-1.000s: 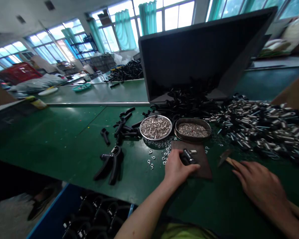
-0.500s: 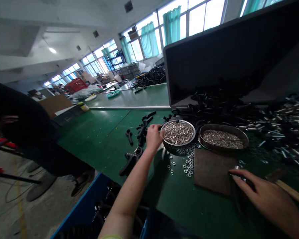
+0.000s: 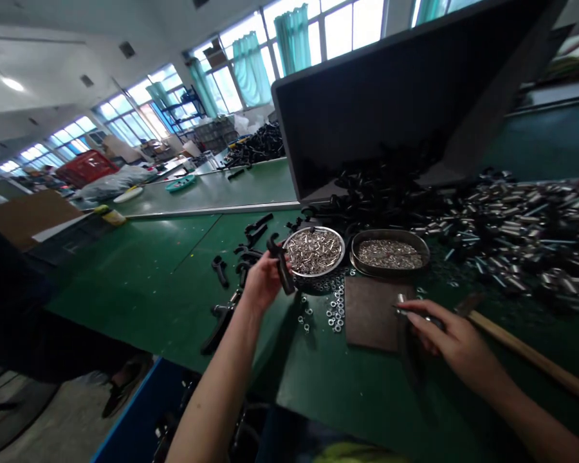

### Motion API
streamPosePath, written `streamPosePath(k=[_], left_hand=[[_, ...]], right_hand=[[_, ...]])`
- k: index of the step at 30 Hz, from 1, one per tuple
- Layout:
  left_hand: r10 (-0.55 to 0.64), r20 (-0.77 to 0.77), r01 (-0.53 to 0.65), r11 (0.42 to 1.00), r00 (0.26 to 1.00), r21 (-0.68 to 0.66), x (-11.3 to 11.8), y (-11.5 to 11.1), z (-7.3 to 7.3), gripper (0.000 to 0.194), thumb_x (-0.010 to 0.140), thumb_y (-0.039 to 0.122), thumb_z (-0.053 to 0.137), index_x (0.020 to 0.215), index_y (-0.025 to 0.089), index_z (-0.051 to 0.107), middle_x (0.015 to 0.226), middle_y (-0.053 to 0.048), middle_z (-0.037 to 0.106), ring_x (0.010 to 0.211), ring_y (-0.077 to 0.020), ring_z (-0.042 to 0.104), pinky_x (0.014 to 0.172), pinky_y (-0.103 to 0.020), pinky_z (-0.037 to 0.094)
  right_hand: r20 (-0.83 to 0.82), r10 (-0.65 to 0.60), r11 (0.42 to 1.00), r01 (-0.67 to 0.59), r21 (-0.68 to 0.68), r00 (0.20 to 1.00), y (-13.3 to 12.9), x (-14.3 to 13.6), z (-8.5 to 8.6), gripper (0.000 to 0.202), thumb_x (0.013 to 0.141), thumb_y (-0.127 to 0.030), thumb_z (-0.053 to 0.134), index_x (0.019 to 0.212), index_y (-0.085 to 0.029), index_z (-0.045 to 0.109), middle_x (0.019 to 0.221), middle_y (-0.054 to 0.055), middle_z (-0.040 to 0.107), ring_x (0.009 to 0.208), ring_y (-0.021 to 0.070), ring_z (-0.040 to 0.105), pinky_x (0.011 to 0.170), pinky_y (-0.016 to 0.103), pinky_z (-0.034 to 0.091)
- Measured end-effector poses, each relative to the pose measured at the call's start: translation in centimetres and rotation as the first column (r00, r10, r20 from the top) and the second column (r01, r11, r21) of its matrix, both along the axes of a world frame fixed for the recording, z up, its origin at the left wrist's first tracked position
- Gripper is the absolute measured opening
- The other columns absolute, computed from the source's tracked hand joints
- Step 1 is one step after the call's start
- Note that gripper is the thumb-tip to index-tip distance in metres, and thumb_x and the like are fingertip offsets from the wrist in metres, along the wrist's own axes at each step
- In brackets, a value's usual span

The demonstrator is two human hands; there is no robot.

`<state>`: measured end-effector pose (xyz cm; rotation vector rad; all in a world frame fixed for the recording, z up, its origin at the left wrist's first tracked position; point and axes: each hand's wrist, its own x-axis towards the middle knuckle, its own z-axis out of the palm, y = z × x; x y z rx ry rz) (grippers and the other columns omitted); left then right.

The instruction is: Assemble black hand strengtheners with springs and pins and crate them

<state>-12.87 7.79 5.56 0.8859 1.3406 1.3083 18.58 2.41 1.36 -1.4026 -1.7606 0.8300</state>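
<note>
My left hand point(image 3: 262, 284) is closed on a black hooked lever point(image 3: 280, 263), held tilted beside the round metal dish point(image 3: 343, 254) of small metal pins. Over the right edge of the brown flat plate point(image 3: 370, 315), my right hand point(image 3: 451, 334) grips a dark lever-like part point(image 3: 407, 350) with a small shiny metal cylinder point(image 3: 401, 298) at its top. The lower end of that part is blurred. Several small nuts or washers point(image 3: 336, 312) lie between the dish and the plate. An oval tin point(image 3: 390, 252) of small metal pieces stands behind the plate.
A wooden-handled hammer point(image 3: 525, 347) lies right of my right hand. Loose metal cylinders point(image 3: 525, 231) are heaped at the right, and black parts point(image 3: 217, 328) lie left of my left arm. A large dark bin point(image 3: 390, 109) stands behind. A person's dark clothing point(image 3: 9, 308) shows at left.
My left hand has lifted a black lever up from beside the dish, and the lever now shows clearly. My right hand still grips its part by the plate. The view has swung right.
</note>
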Motion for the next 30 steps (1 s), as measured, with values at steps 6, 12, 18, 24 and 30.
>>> streamPosePath(k=[6, 12, 18, 24, 30], left_hand=[[-0.317, 0.476, 0.364, 0.931, 0.82, -0.006, 10.9, -8.4, -2.9, 0.047, 0.063, 0.024, 0.075, 0.1, 0.02, 0.046, 0.056, 0.011, 0.039, 0.038, -0.0008, 0.027, 0.034, -0.013, 0.021], [-0.35, 0.383, 0.395, 0.917, 0.855, -0.043, 13.6, -9.7, -2.3, 0.05, 0.059, 0.032, 0.079, 0.092, 0.02, 0.043, 0.055, 0.011, 0.04, 0.037, -0.0016, 0.03, 0.032, -0.013, 0.021], [-0.408, 0.166, 0.432, 0.89, 0.898, -0.148, 13.6, -9.9, -1.9, 0.049, 0.06, 0.033, 0.078, 0.095, 0.019, 0.046, 0.058, 0.01, 0.043, 0.04, -0.0023, 0.035, 0.034, -0.013, 0.027], [-0.362, 0.297, 0.409, 0.906, 0.883, -0.111, 13.4, -9.1, -2.7, 0.062, 0.06, 0.03, 0.077, 0.113, 0.017, 0.048, 0.072, 0.003, 0.056, 0.05, -0.0076, 0.05, 0.045, -0.02, 0.044], [-0.353, -0.072, 0.359, 0.929, 0.933, 0.091, 12.2, -8.8, -2.3, 0.096, 0.056, 0.017, 0.079, 0.138, 0.028, 0.03, 0.118, -0.004, 0.058, 0.1, -0.021, 0.058, 0.088, -0.034, 0.048]], right_hand=[[-0.277, -0.106, 0.994, 0.097, -0.043, 0.955, -1.9, -3.4, 2.8, 0.027, 0.079, -0.044, 0.056, 0.076, -0.019, 0.067, 0.059, 0.0, 0.061, 0.043, 0.011, 0.05, 0.036, 0.021, 0.037], [-0.149, -0.064, 0.985, 0.086, 0.149, 0.987, -3.0, -3.9, 2.9, 0.021, 0.083, -0.036, 0.054, 0.077, -0.021, 0.067, 0.072, 0.0, 0.069, 0.064, 0.0154, 0.063, 0.057, 0.023, 0.048], [-0.041, 0.12, 0.975, -0.11, 0.193, 0.992, -2.8, -3.0, 2.6, 0.018, 0.087, -0.031, 0.051, 0.079, -0.021, 0.064, 0.07, -0.001, 0.068, 0.064, 0.0136, 0.064, 0.06, 0.022, 0.048], [0.071, 0.258, 0.907, -0.267, 0.327, 0.963, -2.4, -1.3, 2.7, 0.018, 0.087, -0.031, 0.051, 0.098, -0.021, 0.06, 0.089, 0.006, 0.068, 0.083, 0.019, 0.064, 0.072, 0.029, 0.05], [-0.074, 0.186, 0.964, -0.196, -0.178, 0.98, -1.9, -0.8, 1.3, 0.036, 0.093, -0.046, 0.033, 0.093, -0.019, 0.057, 0.06, -0.001, 0.059, 0.052, 0.0137, 0.056, 0.048, 0.024, 0.042]])
